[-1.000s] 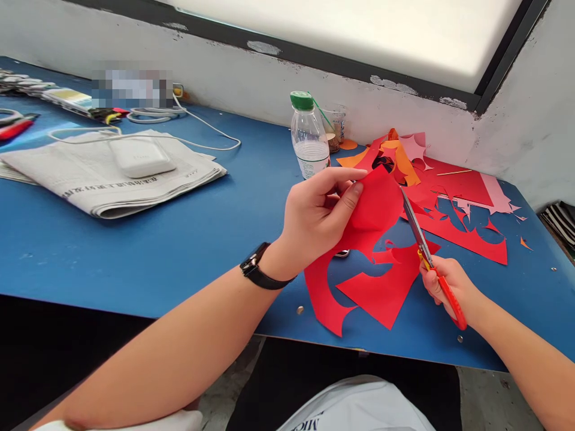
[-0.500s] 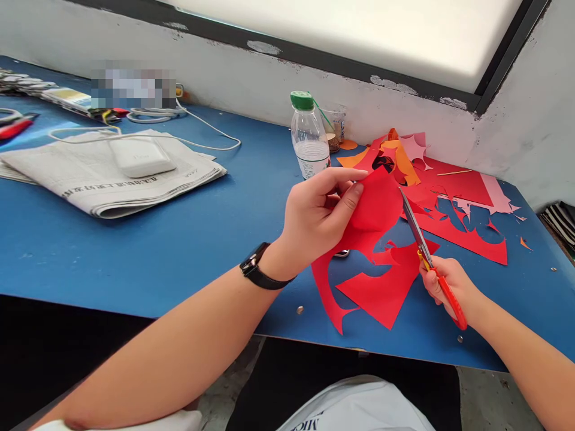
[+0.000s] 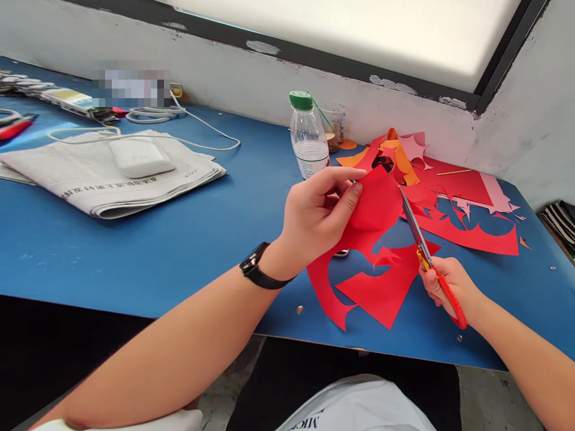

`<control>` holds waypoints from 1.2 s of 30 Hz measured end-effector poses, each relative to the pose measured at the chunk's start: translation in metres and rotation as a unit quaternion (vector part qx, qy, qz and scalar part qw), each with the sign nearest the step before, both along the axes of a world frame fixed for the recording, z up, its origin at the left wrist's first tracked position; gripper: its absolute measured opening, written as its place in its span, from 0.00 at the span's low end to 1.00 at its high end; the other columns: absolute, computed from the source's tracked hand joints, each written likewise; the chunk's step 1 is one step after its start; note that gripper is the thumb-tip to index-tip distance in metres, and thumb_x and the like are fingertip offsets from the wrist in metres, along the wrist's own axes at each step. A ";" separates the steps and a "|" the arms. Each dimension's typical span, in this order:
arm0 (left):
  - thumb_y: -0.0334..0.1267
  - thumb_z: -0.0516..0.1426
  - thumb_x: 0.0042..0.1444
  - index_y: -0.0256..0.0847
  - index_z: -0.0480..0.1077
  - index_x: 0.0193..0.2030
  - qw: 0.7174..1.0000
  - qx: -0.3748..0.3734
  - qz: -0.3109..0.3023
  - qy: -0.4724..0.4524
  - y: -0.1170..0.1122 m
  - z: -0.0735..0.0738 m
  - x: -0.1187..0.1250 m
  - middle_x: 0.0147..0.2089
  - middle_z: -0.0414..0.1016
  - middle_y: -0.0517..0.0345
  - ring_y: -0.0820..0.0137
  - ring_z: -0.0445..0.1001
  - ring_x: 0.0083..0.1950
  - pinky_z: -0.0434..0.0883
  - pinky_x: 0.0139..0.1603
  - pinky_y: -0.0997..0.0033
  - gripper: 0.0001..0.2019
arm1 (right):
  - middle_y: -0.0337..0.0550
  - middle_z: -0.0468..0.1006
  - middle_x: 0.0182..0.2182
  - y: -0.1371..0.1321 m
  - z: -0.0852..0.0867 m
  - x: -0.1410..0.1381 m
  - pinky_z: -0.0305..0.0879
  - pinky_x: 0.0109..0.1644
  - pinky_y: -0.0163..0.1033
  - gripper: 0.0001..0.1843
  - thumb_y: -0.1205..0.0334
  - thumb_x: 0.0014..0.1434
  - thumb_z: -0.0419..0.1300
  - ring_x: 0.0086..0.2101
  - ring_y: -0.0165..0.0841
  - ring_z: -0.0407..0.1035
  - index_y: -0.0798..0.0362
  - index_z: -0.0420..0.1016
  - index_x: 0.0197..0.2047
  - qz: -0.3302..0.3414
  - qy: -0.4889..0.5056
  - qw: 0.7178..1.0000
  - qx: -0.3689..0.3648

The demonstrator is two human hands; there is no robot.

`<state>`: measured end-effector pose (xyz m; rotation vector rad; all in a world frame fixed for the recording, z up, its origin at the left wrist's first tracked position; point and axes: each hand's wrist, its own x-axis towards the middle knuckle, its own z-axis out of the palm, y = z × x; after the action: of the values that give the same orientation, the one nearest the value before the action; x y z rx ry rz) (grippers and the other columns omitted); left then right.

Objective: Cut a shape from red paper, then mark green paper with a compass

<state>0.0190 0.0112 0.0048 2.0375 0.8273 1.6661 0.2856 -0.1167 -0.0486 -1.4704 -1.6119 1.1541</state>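
Between thumb and index finger, my left hand (image 3: 321,206) pinches a sheet of red paper (image 3: 380,203) above the table. A curved red paper strip (image 3: 326,296) trails below it. The red-handled scissors (image 3: 415,230) are gripped in my right hand (image 3: 451,284), their blades pointing up and away. The blade tips are close to the sheet's right edge; I cannot tell whether they touch it. Under the scissors lies a loose red paper piece (image 3: 381,293) with straight edges.
A clear bottle with a green cap (image 3: 302,102) stands behind my left hand. Red, orange and pink paper scraps (image 3: 476,233) spread over the table's right side. To the left, a white box-shaped device (image 3: 141,157) with a cable rests on folded newspaper (image 3: 117,200).
The large red scrap at the right has shifted slightly right, and the trailing curved strip has swayed a little. Both hands and the scissors stay almost where they were.
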 end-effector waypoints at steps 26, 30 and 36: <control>0.38 0.62 0.69 0.42 0.83 0.51 1.000 0.003 0.011 0.010 -0.003 0.004 0.000 0.35 0.79 0.57 0.72 0.73 0.31 0.70 0.30 0.72 0.09 | 0.31 0.57 0.27 -0.001 0.001 0.000 0.53 0.22 0.36 0.42 0.11 0.60 0.54 0.24 0.28 0.50 0.47 0.61 0.32 0.041 0.036 0.998 -0.020; 0.38 0.62 0.69 0.42 0.82 0.51 1.000 0.005 0.012 0.010 -0.003 0.004 0.000 0.35 0.79 0.58 0.72 0.74 0.32 0.70 0.30 0.72 0.08 | 0.31 0.57 0.27 -0.001 -0.002 0.001 0.52 0.22 0.36 0.42 0.11 0.60 0.53 0.24 0.28 0.49 0.47 0.61 0.32 0.032 0.034 0.999 -0.011; 0.35 0.61 0.69 0.41 0.81 0.52 1.000 0.029 0.001 0.011 -0.003 0.003 0.000 0.33 0.78 0.60 0.74 0.72 0.30 0.69 0.30 0.75 0.09 | 0.32 0.56 0.25 -0.001 -0.004 0.002 0.52 0.22 0.37 0.43 0.10 0.60 0.52 0.24 0.28 0.49 0.46 0.60 0.31 0.025 0.024 0.999 -0.004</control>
<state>0.0194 0.0086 0.0080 2.0975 0.7972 1.6923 0.2879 -0.1175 -0.0528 -1.4035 -1.6210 1.2157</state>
